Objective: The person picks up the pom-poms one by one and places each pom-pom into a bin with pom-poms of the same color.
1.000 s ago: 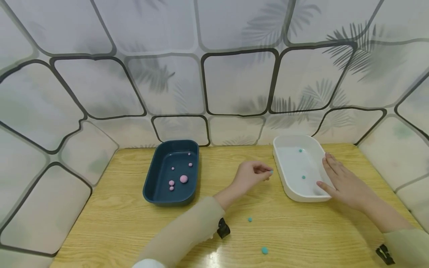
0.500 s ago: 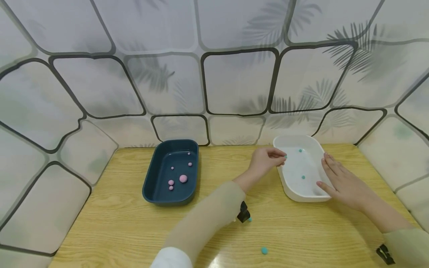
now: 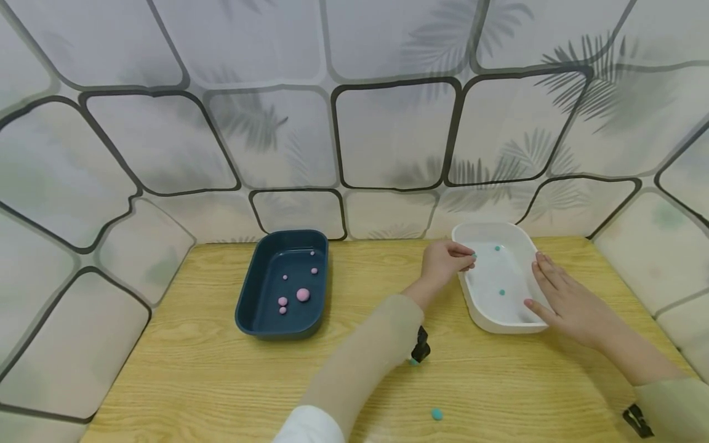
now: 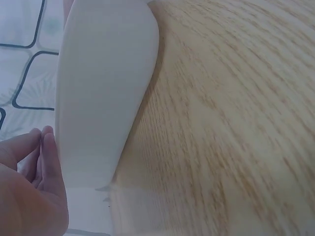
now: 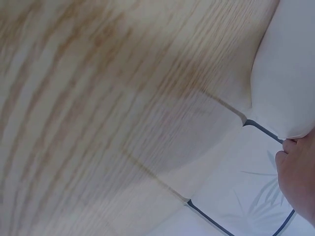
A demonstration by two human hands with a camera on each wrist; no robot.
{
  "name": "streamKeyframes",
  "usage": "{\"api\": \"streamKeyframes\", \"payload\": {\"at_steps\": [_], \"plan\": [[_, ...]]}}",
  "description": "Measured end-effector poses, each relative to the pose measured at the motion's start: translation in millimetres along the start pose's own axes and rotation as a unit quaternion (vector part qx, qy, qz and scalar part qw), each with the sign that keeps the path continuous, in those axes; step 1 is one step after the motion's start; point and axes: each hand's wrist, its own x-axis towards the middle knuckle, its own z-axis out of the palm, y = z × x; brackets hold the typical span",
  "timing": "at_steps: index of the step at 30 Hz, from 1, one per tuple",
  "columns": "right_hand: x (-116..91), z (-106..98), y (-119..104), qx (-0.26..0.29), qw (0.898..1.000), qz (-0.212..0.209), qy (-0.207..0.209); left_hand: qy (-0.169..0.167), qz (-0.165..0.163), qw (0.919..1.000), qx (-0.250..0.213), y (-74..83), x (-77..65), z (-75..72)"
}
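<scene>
At the left rim of the white tray [image 3: 487,317], my left hand [image 3: 443,264] pinches a small teal ball [image 3: 474,256] between thumb and fingertips. In the left wrist view, the left hand [image 4: 37,182] is beside the tray's outer wall [image 4: 103,83], and the ball is hidden there. My right hand [image 3: 570,304] rests on the tray's right rim with its fingers straight. The right wrist view catches only part of that hand [image 5: 298,172] at the tray's edge. Inside the tray lie a teal ball [image 3: 497,248] towards the back and another teal ball [image 3: 501,292] nearer the front.
To the left stands a dark blue tray [image 3: 246,314] holding several pink balls, the largest pink ball [image 3: 303,295] near its middle. A teal ball [image 3: 437,414] lies on the wooden table [image 3: 188,369] near the front. Another is partly covered by the black wrist clip [image 3: 421,346]. Patterned fabric [image 3: 396,141] rises behind.
My left hand has moved right and away from me, carrying the teal ball from beside the white tray to over its left rim. The right hand has stayed in place.
</scene>
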Motion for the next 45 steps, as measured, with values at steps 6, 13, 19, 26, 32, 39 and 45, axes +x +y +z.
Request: {"api": "streamKeyframes", "payload": {"at_steps": [6, 13, 19, 26, 32, 39, 45], "plan": [[0.2, 1.2, 1.4, -0.003, 1.000, -0.001, 0.005, 0.019, -0.018, 0.9994, -0.023, 2.5, 0.9, 3.2], [-0.1, 1.8, 1.4, 0.003, 1.000, 0.003, 0.000, 0.024, -0.027, 0.9988, -0.032, 3.0, 1.3, 3.9], [-0.7, 0.8, -0.4, 0.006, 1.000, 0.005, -0.004, 0.013, -0.036, 0.9982, -0.045, 2.0, 1.2, 2.3], [1.1, -2.1, -2.6, 0.011, 1.000, 0.012, -0.018, -0.017, -0.041, 0.9967, -0.069, -0.4, -3.0, -6.7], [0.6, -3.1, -2.3, 0.012, 1.000, 0.013, -0.017, -0.039, -0.045, 0.9945, -0.086, -5.0, -9.9, -18.0], [2.1, -1.2, -0.2, 0.009, 1.000, 0.011, -0.017, -0.051, -0.046, 0.9951, -0.071, -13.4, -20.3, -29.8], [1.9, -0.2, 0.2, 0.010, 1.000, 0.010, -0.016, -0.073, -0.033, 0.9951, -0.059, -20.3, -29.1, -37.1]]}}
